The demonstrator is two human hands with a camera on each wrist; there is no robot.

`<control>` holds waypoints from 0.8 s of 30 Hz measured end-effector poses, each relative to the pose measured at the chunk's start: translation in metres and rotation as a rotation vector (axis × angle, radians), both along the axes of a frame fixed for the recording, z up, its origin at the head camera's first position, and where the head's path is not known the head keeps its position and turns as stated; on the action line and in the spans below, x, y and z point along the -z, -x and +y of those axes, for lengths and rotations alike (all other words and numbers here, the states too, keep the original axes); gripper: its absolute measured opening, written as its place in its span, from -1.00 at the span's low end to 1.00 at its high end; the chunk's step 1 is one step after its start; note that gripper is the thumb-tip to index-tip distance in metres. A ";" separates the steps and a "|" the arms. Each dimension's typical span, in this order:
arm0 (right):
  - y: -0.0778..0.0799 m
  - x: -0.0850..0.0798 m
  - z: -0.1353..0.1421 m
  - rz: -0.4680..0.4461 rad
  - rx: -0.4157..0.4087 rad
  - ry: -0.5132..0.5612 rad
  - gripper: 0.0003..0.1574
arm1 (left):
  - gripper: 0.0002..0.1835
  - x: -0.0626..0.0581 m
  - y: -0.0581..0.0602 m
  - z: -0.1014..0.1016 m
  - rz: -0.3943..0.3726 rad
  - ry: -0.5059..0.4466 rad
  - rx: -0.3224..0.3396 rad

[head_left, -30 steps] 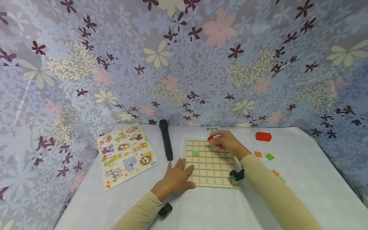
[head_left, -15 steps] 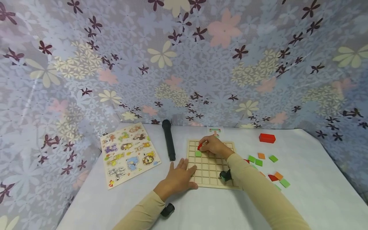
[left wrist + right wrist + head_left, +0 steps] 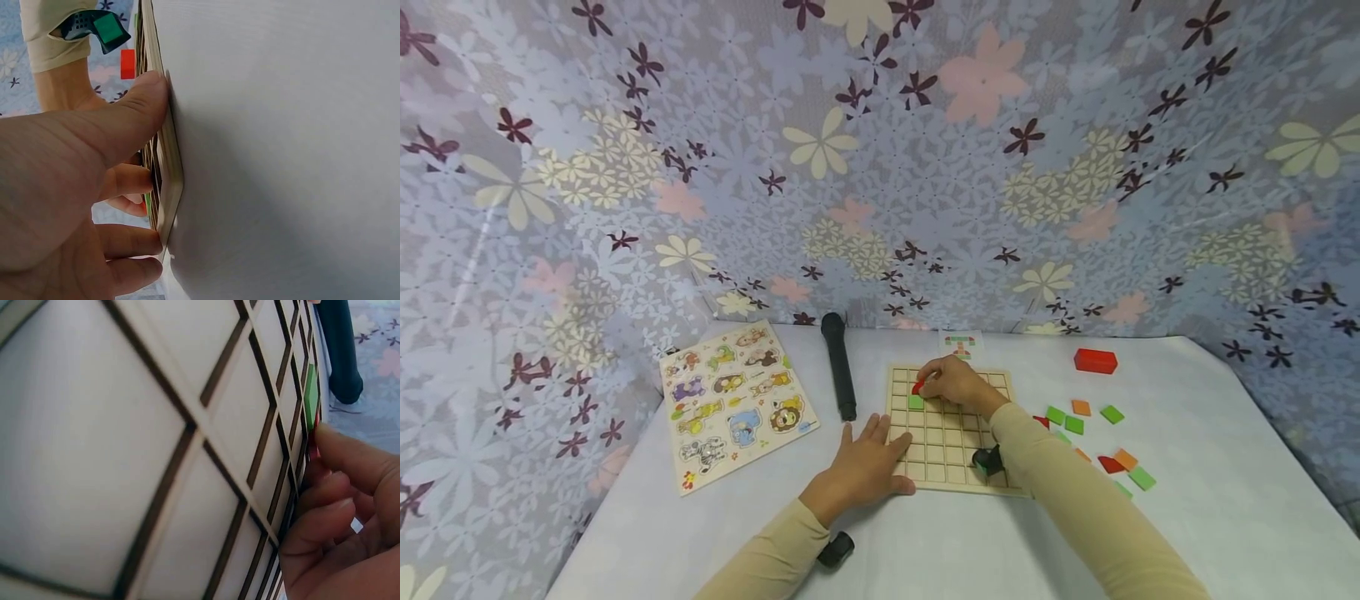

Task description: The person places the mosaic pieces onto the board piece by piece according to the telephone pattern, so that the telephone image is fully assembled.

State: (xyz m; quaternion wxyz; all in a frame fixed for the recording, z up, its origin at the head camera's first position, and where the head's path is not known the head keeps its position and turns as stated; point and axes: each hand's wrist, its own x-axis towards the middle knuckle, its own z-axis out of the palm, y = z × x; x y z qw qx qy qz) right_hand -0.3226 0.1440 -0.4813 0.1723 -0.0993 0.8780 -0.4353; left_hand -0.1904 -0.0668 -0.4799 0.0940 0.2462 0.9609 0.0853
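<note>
A wooden grid board [image 3: 936, 461] lies flat on the white table. One light green square tile [image 3: 916, 402] sits in a cell near its upper left. My right hand [image 3: 957, 385] pinches a small red tile [image 3: 917, 388] at the cell just behind the green one; the fingers cover part of it. In the right wrist view, red shows between the fingertips beside the green tile [image 3: 310, 394]. My left hand [image 3: 861, 462] rests at the board's left edge, fingers spread, with thumb and fingertips touching the rim [image 3: 167, 181] in the left wrist view.
A black microphone [image 3: 839, 367] and an animal puzzle board [image 3: 737, 408] lie on the left. Behind the grid is a small pattern card [image 3: 961, 343]. To the right are a red block [image 3: 1095, 361] and several loose tiles, including an orange one [image 3: 1081, 407].
My right hand has moved left and slightly toward me with the red tile, from the board's back edge to the cell behind the green tile. My left hand stays in place.
</note>
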 end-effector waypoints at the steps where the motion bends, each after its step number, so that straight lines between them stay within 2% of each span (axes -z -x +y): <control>1: 0.000 0.000 -0.001 0.007 0.006 -0.009 -0.71 | -0.16 0.000 0.000 0.000 0.002 0.000 0.001; 11: -0.004 -0.003 -0.002 0.066 -0.006 -0.055 -0.73 | -0.16 0.000 -0.001 -0.001 0.009 -0.006 0.003; 14: -0.005 -0.006 0.001 0.076 -0.040 -0.067 -0.70 | -0.16 0.000 0.000 -0.001 0.005 -0.009 0.002; 19: -0.007 -0.008 0.004 0.116 -0.123 -0.159 -0.67 | -0.16 0.001 0.000 -0.001 0.005 -0.005 0.006; 24: -0.009 -0.008 0.005 0.138 -0.125 -0.167 -0.68 | -0.15 0.002 0.001 -0.001 0.000 -0.004 0.004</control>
